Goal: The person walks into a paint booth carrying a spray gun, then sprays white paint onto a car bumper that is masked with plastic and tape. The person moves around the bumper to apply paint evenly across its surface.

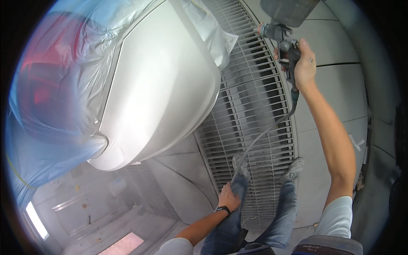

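Note:
My right hand (305, 68) is wrapped round the handle of a dark spray gun (285, 44), raised at the upper right with its nozzle toward the left. A translucent grey cup (289, 12) sits on top of the gun, partly cut off by the picture's edge. From the handle a thin grey air hose (265, 131) curves down to my left hand (229, 198), which is closed round it beside my left leg. Left of the gun, and apart from it, stands a glossy white car bumper (157, 80).
Clear bluish masking film (55, 140) covers the car around the bumper, with a red tail light (46, 93) showing through. My feet stand on a metal floor grate (255, 102). The hose runs on across grey floor panels (178, 170). A door (85, 212) is at the lower left.

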Demonstrator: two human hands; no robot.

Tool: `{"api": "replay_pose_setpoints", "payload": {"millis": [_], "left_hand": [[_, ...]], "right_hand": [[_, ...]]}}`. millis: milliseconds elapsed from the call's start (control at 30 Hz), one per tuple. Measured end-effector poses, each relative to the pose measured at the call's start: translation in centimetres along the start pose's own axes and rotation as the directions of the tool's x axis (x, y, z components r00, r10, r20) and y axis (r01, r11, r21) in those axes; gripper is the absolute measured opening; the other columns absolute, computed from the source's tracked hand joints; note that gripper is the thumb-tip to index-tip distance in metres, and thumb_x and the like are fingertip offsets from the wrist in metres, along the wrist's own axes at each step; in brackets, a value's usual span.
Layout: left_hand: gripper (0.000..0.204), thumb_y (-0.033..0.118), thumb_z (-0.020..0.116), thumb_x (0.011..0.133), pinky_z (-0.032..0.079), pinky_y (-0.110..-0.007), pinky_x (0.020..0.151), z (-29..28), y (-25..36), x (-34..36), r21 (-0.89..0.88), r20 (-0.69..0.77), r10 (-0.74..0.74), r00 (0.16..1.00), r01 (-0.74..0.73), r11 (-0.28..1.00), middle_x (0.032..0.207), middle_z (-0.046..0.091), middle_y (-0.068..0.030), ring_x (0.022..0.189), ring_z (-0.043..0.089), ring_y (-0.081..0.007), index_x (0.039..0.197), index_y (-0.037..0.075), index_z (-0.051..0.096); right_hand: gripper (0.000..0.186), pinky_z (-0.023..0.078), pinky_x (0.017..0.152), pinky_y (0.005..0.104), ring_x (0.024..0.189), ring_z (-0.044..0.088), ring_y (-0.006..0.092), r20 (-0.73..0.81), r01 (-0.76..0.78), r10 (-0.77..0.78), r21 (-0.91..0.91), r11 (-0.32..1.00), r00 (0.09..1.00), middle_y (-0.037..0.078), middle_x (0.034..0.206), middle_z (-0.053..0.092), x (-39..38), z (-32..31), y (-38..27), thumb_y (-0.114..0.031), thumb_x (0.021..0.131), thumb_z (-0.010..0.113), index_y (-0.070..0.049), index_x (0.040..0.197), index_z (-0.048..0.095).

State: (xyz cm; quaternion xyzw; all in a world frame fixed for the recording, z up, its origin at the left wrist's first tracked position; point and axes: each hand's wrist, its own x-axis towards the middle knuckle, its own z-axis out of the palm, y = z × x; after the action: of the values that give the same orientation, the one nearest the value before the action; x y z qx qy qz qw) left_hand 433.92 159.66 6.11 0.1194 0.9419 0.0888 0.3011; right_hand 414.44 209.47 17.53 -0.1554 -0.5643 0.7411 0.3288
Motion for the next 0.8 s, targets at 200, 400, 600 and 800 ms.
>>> {"api": "replay_pose_setpoints", "payload": {"millis": [200,400,600,800], "left_hand": [[0.068,0.016,0.064,0.084,0.047,-0.051,0.101,-1.8,0.8,1.6,-0.019,0.045,0.006,0.999,-0.005,1.0,0.13,0.055,-0.0251,0.124,0.054,-0.0434,0.145,-0.001,0.042],[0.063,0.014,0.062,0.087,0.049,-0.051,0.101,0.6,0.7,1.2,-0.074,0.066,-0.013,0.998,0.018,0.997,0.131,0.056,-0.0261,0.122,0.056,-0.044,0.144,-0.002,0.042],[0.049,0.01,0.056,0.091,0.052,-0.051,0.096,1.5,-0.1,1.8,-0.057,0.034,0.027,0.999,-0.025,0.998,0.129,0.054,-0.0239,0.115,0.059,-0.0438,0.138,-0.002,0.045],[0.036,0.002,0.054,0.094,0.054,-0.048,0.094,-1.2,-1.5,4.7,-0.034,0.073,0.079,0.994,-0.076,0.997,0.127,0.049,-0.0213,0.11,0.059,-0.0436,0.13,0.002,0.054]], "right_hand": [[0.065,0.05,0.048,0.0295,0.063,0.067,0.0198,0.519,-0.145,0.073,0.1,0.984,0.852,0.018,0.079,0.07,-5.9,-0.3,-7.3,-0.054,0.103,0.038,0.006,0.112,0.062],[0.065,0.047,0.05,0.0288,0.063,0.066,0.0193,0.227,-0.255,0.279,-0.127,0.958,0.933,0.014,0.082,0.072,4.6,1.3,-9.7,-0.057,0.105,0.032,-0.001,0.102,0.066],[0.063,0.046,0.052,0.0271,0.066,0.066,0.0137,-0.021,-0.109,0.109,-0.348,0.931,0.994,0.008,0.078,0.071,5.9,8.4,-16.7,-0.055,0.107,0.036,-0.002,0.096,0.069],[0.069,0.049,0.046,0.0261,0.069,0.068,0.0145,0.634,-0.143,0.234,-0.192,0.971,0.737,0.011,0.081,0.071,2.0,11.1,-24.2,-0.056,0.105,0.036,0.003,0.128,0.066]]}}
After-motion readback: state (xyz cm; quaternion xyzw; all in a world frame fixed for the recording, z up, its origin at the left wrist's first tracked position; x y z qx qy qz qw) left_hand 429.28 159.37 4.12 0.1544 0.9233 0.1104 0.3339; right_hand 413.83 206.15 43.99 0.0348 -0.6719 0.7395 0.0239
